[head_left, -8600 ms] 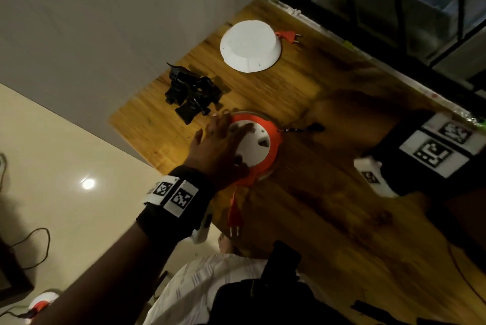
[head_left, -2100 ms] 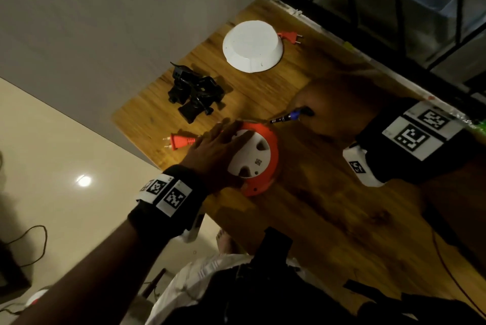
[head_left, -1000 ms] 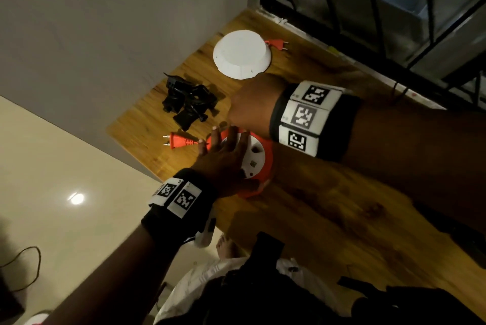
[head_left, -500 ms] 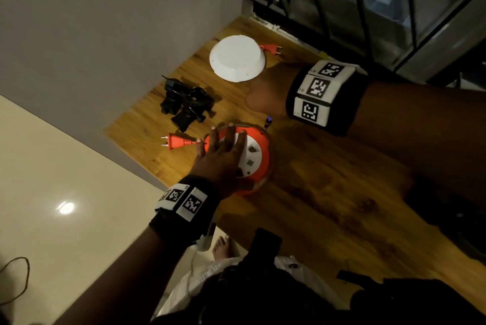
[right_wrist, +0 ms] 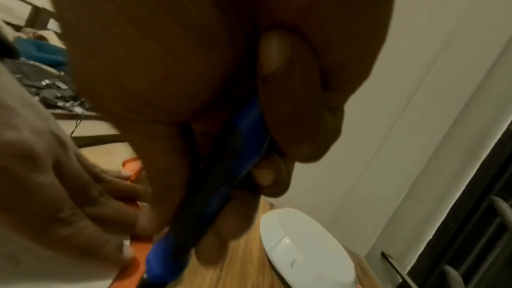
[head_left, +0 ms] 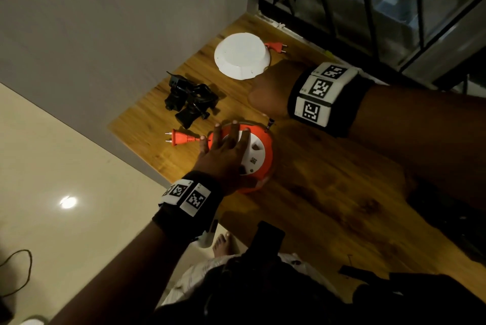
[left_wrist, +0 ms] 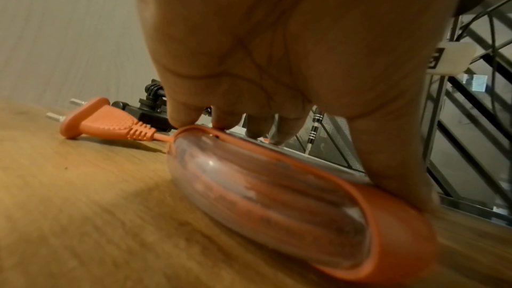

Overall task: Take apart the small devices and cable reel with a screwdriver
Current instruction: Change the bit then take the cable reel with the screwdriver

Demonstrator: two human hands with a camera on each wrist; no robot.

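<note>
the round orange cable reel with a white hub and a clear plastic rim (head_left: 253,156) is seen lying flat near the front edge of the wooden tabletop (head_left: 328,193), close to the person. it is pinned from above by the left hand (head_left: 226,156), whose fingers (left_wrist: 180,115) are spread almost straight over the hub and far rim while the thumb is braced on the near side; nothing is enclosed, only pressed. at about one o'clock of the reel, the right hand (head_left: 265,93) is curled tightly round the slim blue-handled screwdriver (right_wrist: 238,152), whose dark banded tip (head_left: 270,124) is held at the reel's far edge. whether the tip is seated in a screw cannot be told.

the reel is judged light and rigid, its glossy clear band likely slippery, so it is best held by flat downward pressure on the hub, as shown, with the rim left free. the thin casing could be cracked if the tip is levered hard.

at nine o'clock of the reel, its orange two-pin plug (head_left: 177,137) is laid on the wood. further, at eleven o'clock, a heap of small black plastic devices (head_left: 190,100) is seen, and beyond it, at twelve, a round white plastic housing (head_left: 242,55) with a second orange plug (head_left: 276,47) just beside it.
</note>
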